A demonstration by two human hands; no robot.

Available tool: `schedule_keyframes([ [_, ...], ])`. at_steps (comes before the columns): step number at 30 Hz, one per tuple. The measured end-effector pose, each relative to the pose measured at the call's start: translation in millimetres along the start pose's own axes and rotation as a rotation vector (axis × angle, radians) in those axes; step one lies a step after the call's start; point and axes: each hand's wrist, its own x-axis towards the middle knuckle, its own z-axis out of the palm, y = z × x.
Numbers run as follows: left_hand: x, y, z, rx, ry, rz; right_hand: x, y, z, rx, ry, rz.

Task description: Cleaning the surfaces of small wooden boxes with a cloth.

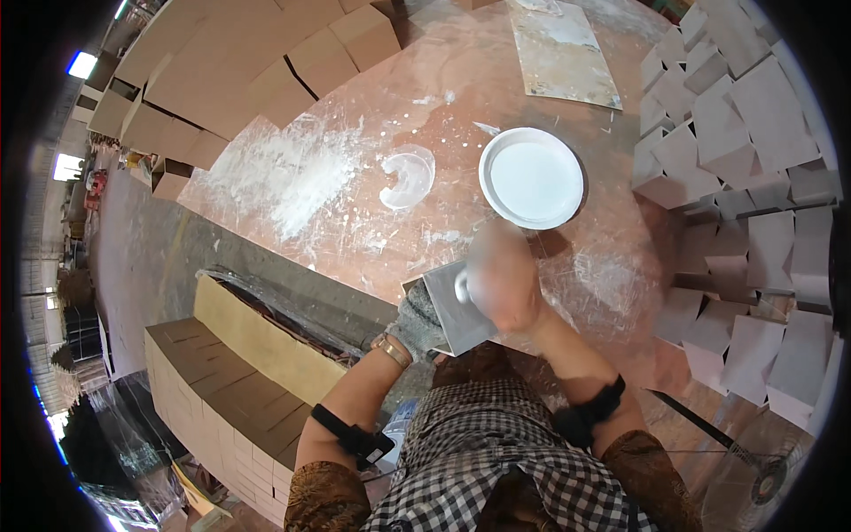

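Steadying grey-faced box (459, 315) at near edge of worktop (612, 151) | left hand (421, 321) clasping its left side; right hand (503, 279) over its face, blurred, closure unclear | judged midway: this piece unfinished, pale boxes (771, 115) perhaps done, brown boxes (222, 62) perhaps left

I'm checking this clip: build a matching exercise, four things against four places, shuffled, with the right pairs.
Things
1. Round white basin
2. Grey flat-faced box
3. Grey fabric glove
4. Round-caged fan

Places
A. On the left hand
B. Lower right corner of the view
C. Between the left hand and the right hand
D. On the reddish-brown tabletop

Pairs: 1-D, 2-C, 3-A, 4-B
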Motion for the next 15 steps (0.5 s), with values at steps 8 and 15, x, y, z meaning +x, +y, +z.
schedule_keyframes([
  [8, 3.9, 18.9, -19.0, 0.490, 0.042, 0.092, -62.3, -47.9, -29.0, 0.144, -0.055, 0.089],
  [15, 13.2, 4.4, -6.4, -0.109, 0.026, 0.102, 30.9, 2.8, -7.0, 0.018, 0.034, 0.023],
])
